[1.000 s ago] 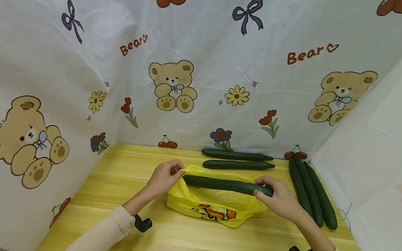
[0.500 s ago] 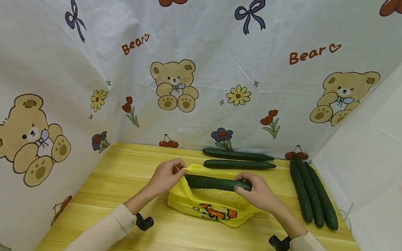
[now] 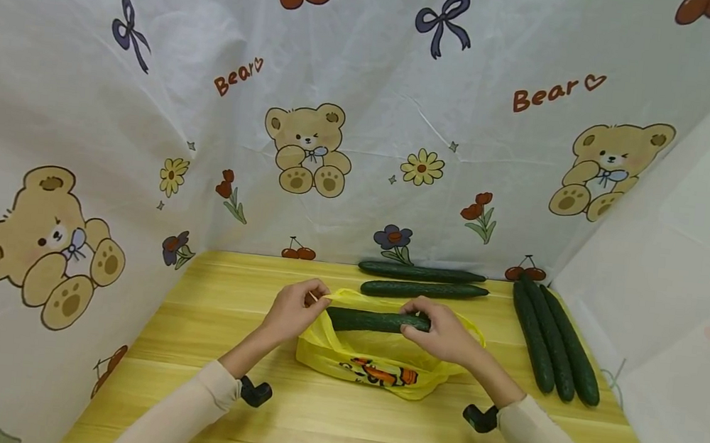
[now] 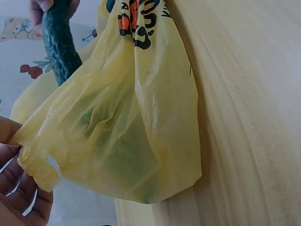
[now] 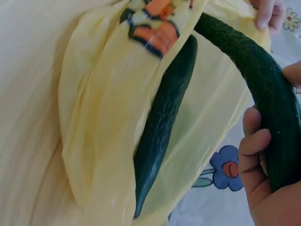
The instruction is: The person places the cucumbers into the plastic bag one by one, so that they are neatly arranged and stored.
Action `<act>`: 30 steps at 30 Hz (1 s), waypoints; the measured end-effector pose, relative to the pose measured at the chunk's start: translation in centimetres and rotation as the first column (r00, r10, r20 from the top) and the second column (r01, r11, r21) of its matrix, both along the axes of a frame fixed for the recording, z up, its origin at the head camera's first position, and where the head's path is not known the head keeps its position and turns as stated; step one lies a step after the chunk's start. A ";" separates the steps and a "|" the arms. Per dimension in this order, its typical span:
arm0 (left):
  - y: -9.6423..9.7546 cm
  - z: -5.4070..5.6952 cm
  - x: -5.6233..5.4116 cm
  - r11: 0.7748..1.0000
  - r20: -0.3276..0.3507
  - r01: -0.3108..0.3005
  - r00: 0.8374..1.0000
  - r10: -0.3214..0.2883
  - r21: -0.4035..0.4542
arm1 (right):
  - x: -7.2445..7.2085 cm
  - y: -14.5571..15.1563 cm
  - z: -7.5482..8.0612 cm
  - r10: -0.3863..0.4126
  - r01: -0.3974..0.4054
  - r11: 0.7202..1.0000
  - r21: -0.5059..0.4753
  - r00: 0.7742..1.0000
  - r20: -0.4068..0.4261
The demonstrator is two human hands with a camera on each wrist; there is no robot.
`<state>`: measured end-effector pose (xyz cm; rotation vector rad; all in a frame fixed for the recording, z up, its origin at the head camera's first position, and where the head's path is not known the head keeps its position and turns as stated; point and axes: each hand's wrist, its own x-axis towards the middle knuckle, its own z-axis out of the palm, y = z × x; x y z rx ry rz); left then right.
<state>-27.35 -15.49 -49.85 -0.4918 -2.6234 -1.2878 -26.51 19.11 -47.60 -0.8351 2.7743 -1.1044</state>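
A yellow plastic bag (image 3: 348, 362) with black and orange print lies with its mouth spread on the table. My left hand (image 3: 296, 310) pinches the bag's left edge, as the left wrist view also shows at the bag's corner (image 4: 35, 162). My right hand (image 3: 441, 331) grips a dark green cucumber (image 3: 371, 321) near its right end. The cucumber's left end dips behind the bag's edge, inside the mouth. In the right wrist view another cucumber (image 5: 167, 117) lies within the bag, below the held cucumber (image 5: 263, 80).
Behind the bag, two cucumbers lie crosswise, a nearer one (image 3: 423, 290) and a farther one (image 3: 420, 273) by the patterned sheet (image 3: 355, 221). Three more cucumbers (image 3: 552, 338) lie side by side at the right, near the white side sheet (image 3: 671, 337). The table (image 3: 334, 433) is wooden.
My right hand has moved left with the cucumber, pushing it farther into the bag's mouth. My left hand keeps its pinch on the bag's edge, almost unmoved.
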 end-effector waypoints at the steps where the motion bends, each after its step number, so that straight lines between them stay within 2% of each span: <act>1: 0.0 0.0 0.0 1.000 -0.001 0.002 1.000 -0.002 0.001 | -0.1 0.1 0.0 0.009 -0.009 1.000 0.020 1.000 -0.016; 6: -0.1 0.0 0.1 1.000 0.001 0.007 1.000 -0.007 0.002 | -0.3 0.8 0.2 0.065 -0.050 0.986 0.162 0.994 -0.090; 14: -0.1 0.0 0.0 1.000 -0.005 0.000 1.000 0.000 -0.004 | -1.0 1.5 0.2 0.137 -0.078 0.929 0.362 0.981 -0.140; 21: -0.1 0.4 -0.4 1.000 -0.014 0.010 1.000 -0.010 -0.004 | -1.9 1.8 -0.1 0.135 -0.072 0.910 0.409 0.983 -0.126; 25: -0.2 0.4 -0.3 1.000 0.001 -0.010 1.000 0.010 0.011 | -2.3 1.9 -0.7 0.130 -0.072 0.903 0.423 0.986 -0.109; 30: -0.3 0.1 -0.2 0.999 0.011 -0.021 1.000 0.021 0.034 | -2.4 2.0 -1.3 0.133 -0.081 0.907 0.412 0.986 -0.100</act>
